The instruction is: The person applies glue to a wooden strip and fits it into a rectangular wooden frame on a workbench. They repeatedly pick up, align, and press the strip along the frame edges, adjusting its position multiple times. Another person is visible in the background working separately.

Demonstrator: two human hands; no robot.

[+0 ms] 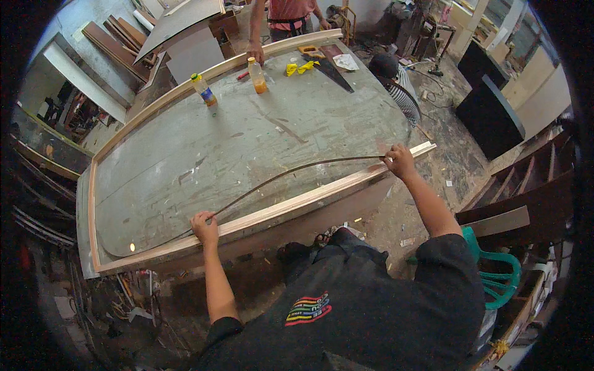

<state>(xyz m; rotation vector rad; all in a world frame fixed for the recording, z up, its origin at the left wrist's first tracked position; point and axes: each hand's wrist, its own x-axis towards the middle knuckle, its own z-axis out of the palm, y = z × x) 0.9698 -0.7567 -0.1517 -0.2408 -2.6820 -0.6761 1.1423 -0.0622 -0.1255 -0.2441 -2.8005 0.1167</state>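
A long thin dark strip (291,171) arches over a big grey panel (247,142) edged by a pale wooden frame (297,201). My left hand (205,227) grips the strip at the near rail, left of centre. At the rail's right end my right hand (399,161) pinches the strip's other end. Between my hands the strip bows away from me, above the grey surface.
Two drink bottles (204,90) (257,75), a handsaw (331,72) and yellow gloves (301,67) lie at the far side. Another person's hand (255,52) rests on the far rail; someone crouches at the right corner (396,83). A green plastic chair (495,275) stands by my right.
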